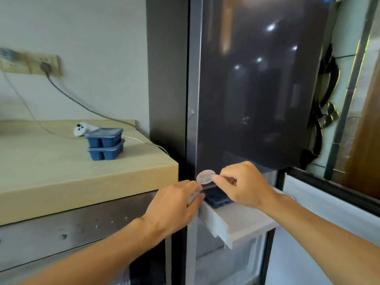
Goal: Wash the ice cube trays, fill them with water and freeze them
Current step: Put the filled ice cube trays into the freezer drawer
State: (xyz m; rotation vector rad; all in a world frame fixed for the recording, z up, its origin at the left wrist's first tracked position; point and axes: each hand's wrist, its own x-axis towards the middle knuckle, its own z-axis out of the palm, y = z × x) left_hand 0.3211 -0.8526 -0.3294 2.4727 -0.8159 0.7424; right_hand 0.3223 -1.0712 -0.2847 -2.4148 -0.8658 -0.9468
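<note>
A dark blue ice cube tray lies in the pulled-out white freezer drawer, just under the dark glass upper fridge door. My left hand grips the tray's left end at the drawer's corner. My right hand holds its right end, fingers curled over it. Much of this tray is hidden by both hands. Two more blue lidded ice cube trays sit stacked on the beige countertop to the left.
A round sticker is on the fridge door just above the hands. A small white panda-like figure and a grey cable from a wall socket lie on the counter. The lower freezer door stands open at right.
</note>
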